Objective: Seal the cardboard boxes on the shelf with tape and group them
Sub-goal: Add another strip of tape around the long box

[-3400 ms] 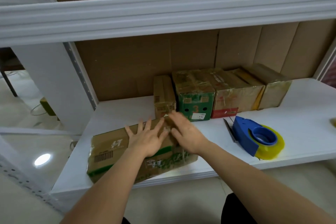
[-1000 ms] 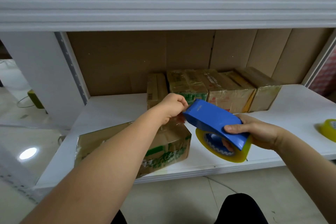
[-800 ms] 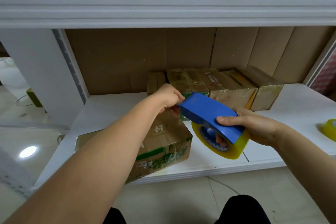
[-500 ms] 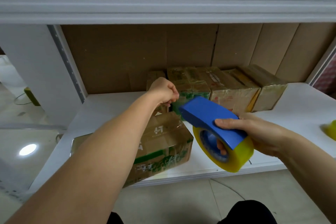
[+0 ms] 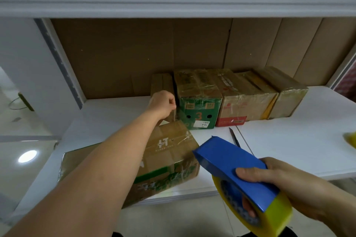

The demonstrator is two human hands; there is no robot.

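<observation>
Even, soft indoor light, bright glare spot on floor (image 5: 27,156) — wide-angle bending at edges, slight blur throughout

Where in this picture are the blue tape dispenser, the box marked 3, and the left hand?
blue tape dispenser (image 5: 235,167): head view, its blue top cover.
box marked 3 (image 5: 198,109): head view, green front face.
left hand (image 5: 163,102): head view, back of hand.

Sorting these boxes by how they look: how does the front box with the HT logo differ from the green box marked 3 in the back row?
The HT box lies askew at the shelf's front edge; the green box stands square in the back row, touching its neighbours. The HT box looks mostly brown with a green band low on its side; the green box's front is green with two holes and a white label. Both show clear tape.
</observation>
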